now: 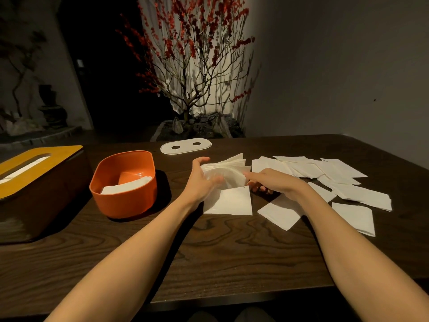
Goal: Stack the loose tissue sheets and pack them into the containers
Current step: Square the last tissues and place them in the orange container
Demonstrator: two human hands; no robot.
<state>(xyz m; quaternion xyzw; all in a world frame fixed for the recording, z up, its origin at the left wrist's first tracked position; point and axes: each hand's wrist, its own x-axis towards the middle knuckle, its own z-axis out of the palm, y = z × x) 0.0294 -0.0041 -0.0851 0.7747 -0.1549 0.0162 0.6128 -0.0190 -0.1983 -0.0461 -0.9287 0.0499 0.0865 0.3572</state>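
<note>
A stack of white tissue sheets (pixel 228 169) stands fanned on the dark wooden table (pixel 209 247), held between both hands. My left hand (pixel 200 180) grips its left side with thumb raised. My right hand (pixel 269 181) holds its right side, fingers curled under. A single sheet (pixel 229 202) lies flat just in front. Several loose tissue sheets (pixel 336 180) are scattered to the right. An orange oval container (pixel 125 184) at the left holds a small pile of tissues (pixel 126 185).
A brown tissue box with a yellow slotted lid (pixel 34 168) sits at the far left. A white oval lid with two holes (pixel 185 147) lies at the table's back edge. Behind it stands a red-blossomed branch planter (pixel 197 126).
</note>
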